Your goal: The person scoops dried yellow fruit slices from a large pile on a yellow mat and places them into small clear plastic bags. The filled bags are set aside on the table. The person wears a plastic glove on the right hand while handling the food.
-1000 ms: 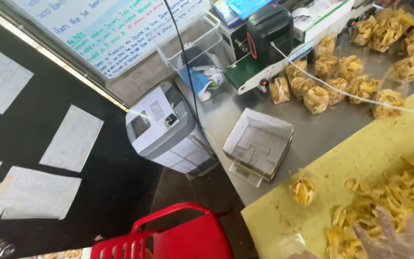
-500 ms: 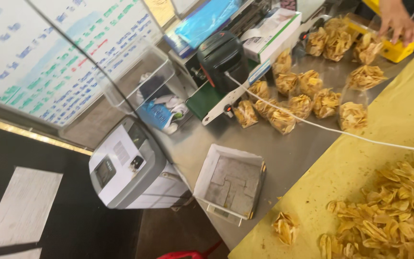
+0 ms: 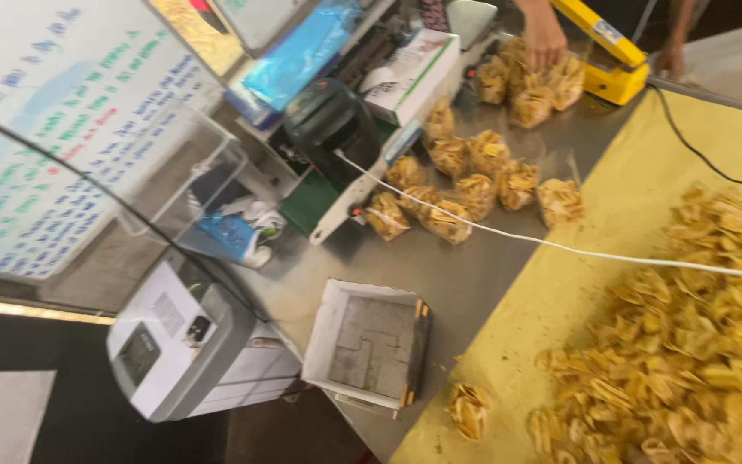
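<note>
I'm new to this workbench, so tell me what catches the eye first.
The big heap of yellow chips spread on the yellow sheet at the right stands out first. Next come the small clear bags of chips clustered on the steel table, with a white cord running across them. At the far end another person's hand rests on more bags beside a yellow sealer.
</note>
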